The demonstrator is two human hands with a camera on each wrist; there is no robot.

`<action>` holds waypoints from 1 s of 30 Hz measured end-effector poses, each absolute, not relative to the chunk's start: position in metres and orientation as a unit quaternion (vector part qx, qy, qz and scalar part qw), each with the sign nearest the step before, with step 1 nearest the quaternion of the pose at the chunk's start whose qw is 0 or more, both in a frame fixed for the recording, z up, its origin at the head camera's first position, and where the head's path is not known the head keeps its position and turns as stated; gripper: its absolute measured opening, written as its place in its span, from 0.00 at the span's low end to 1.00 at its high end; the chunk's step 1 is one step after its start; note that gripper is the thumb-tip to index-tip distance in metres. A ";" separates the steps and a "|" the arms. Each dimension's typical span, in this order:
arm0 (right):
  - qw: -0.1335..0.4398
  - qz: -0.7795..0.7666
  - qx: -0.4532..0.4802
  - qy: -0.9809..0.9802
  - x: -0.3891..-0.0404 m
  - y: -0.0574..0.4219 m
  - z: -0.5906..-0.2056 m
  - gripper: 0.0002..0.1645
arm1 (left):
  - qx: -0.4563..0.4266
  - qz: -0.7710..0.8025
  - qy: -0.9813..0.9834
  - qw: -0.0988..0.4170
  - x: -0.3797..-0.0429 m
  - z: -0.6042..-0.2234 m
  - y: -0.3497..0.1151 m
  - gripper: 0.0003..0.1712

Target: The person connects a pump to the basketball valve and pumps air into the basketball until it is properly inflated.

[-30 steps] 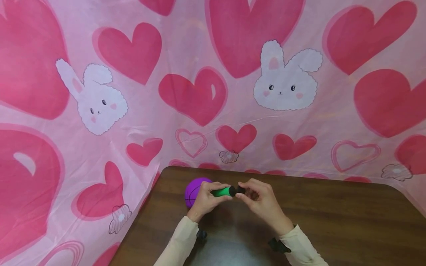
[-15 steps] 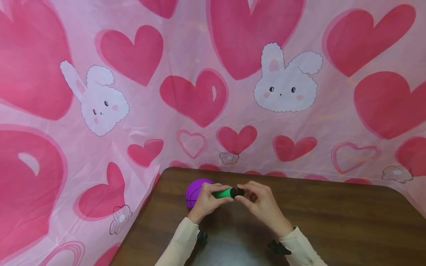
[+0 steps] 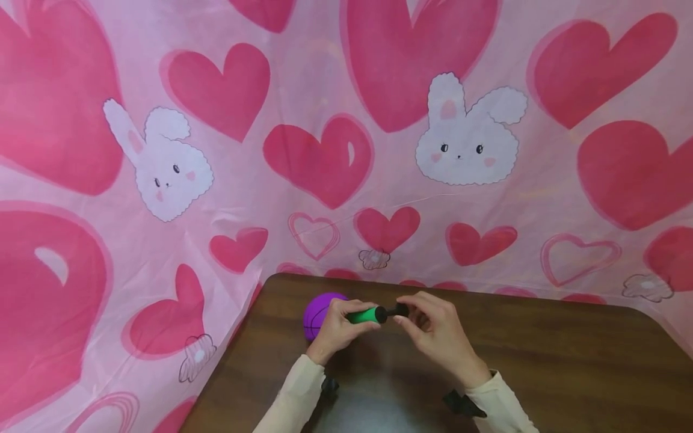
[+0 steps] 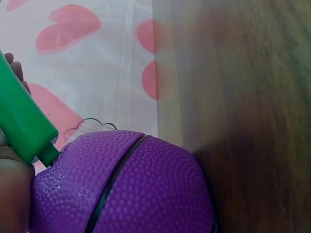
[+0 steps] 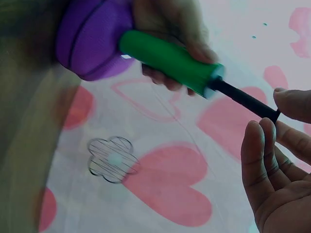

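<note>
A small green hand pump [image 3: 364, 315] lies level in my left hand [image 3: 334, 328], whose fingers and thumb wrap its barrel. In the left wrist view the pump's narrow green tip meets the purple basketball [image 4: 141, 189]; a needle cannot be seen. My right hand [image 3: 435, 325] pinches the black end of the plunger between thumb and fingers. Part of the black plunger rod [image 5: 245, 99] shows drawn out of the barrel in the right wrist view. The purple ball stands on the table just beyond my left hand, which partly covers it.
The brown wooden table [image 3: 552, 361] runs under both hands. Behind it and along its left side hangs a pink cloth [image 3: 303, 78] printed with hearts and rabbits. Dark straps [image 3: 462, 403] sit at the wrists.
My right hand pushed the plunger in toward the barrel, then drew it out to the right again. The left hand, pump barrel and ball stay nearly in place.
</note>
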State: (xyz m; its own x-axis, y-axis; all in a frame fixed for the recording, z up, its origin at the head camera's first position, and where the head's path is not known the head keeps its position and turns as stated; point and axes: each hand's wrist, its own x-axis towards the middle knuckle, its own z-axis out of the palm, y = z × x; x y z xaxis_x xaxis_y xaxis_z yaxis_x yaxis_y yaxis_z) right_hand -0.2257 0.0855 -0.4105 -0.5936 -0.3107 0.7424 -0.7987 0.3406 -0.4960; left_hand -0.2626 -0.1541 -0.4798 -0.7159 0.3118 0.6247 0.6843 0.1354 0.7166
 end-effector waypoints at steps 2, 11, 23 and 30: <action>0.279 0.446 0.360 -0.770 -0.224 0.091 -0.404 0.22 | -0.335 -0.566 -0.736 0.163 -0.263 -0.480 -0.154 0.18; 0.316 0.443 0.347 -0.764 -0.220 0.111 -0.384 0.22 | -0.326 -0.583 -0.728 0.156 -0.263 -0.480 -0.156 0.19; 0.318 0.446 0.350 -0.760 -0.218 0.113 -0.381 0.22 | -0.316 -0.586 -0.730 0.155 -0.263 -0.483 -0.156 0.19; 0.315 0.451 0.344 -0.761 -0.218 0.108 -0.384 0.23 | -0.304 -0.593 -0.729 0.153 -0.263 -0.485 -0.158 0.20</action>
